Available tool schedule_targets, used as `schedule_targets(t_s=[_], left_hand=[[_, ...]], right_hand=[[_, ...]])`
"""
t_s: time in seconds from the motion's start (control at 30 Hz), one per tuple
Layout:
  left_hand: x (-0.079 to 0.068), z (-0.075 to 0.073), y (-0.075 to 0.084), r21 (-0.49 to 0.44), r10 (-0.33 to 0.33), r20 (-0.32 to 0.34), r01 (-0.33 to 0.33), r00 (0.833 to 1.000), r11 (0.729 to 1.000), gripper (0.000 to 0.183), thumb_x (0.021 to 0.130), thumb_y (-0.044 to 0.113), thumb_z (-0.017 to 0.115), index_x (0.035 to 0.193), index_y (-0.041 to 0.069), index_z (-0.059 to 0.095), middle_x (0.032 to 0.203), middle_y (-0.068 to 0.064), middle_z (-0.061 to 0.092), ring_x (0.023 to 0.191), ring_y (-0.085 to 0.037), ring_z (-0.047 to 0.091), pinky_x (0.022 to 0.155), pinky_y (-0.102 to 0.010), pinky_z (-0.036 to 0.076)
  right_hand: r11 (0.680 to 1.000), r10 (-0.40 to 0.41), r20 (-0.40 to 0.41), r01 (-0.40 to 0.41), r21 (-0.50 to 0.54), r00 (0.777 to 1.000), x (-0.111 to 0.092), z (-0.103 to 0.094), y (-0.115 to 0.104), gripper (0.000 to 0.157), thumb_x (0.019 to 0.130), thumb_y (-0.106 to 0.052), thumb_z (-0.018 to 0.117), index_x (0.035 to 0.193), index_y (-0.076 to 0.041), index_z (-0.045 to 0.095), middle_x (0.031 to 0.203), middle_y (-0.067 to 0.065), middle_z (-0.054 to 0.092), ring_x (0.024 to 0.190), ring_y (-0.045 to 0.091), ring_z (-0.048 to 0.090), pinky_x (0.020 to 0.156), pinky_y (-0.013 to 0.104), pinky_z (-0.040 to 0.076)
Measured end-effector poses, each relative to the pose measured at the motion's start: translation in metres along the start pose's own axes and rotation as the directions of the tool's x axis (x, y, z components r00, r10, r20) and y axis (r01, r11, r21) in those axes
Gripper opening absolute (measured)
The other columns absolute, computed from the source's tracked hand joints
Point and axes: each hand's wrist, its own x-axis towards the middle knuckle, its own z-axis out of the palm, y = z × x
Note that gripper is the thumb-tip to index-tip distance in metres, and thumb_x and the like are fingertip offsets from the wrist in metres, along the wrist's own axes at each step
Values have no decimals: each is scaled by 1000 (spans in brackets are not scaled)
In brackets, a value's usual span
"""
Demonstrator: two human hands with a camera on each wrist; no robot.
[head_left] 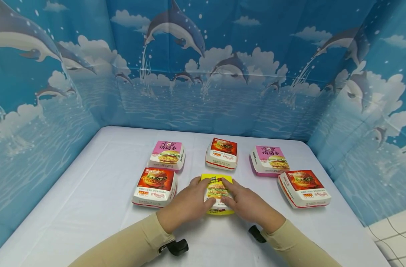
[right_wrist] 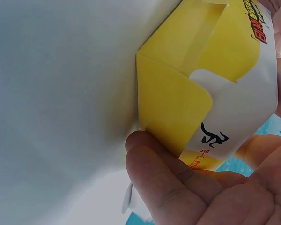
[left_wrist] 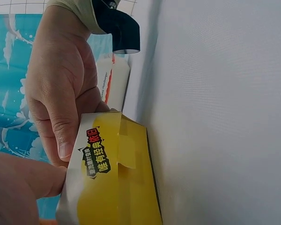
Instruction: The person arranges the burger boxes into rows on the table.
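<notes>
A yellow-and-white burger box [head_left: 218, 191] with a burger picture on its lid stands at the middle of the table, lid closed. My left hand [head_left: 189, 200] grips its left side, and my right hand [head_left: 249, 204] grips the right side. Both thumbs lie over the lid near its front edge. In the left wrist view, the box's yellow front flap [left_wrist: 136, 183] shows below the thumbs. Fingers of the right hand [right_wrist: 178, 187] run along the lower side of the box in the right wrist view, close to the tabletop.
Red-and-white burger boxes stand at left [head_left: 155, 187], back middle [head_left: 222, 153] and right [head_left: 304, 188]. Pink-and-white ones stand at back left [head_left: 167, 155] and back right [head_left: 269, 160]. A white cloth covers the table [head_left: 99, 178]; a blue dolphin curtain [head_left: 206, 100] encloses its back and sides.
</notes>
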Motion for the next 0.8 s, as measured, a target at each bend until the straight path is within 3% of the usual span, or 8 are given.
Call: schedule_targets(t_s=[0.8], left_hand=[[-3, -7, 0, -42, -1, 4, 1, 1000, 999, 75, 97, 55, 70, 159, 21, 44, 161, -17, 43, 124, -33, 64, 107, -55, 55]], right_hand=[[1000, -10, -20, 10, 6, 1000, -3, -1, -1, 72, 103, -48, 63, 165, -21, 38, 169, 14, 40, 154, 39, 41, 122, 61, 38]])
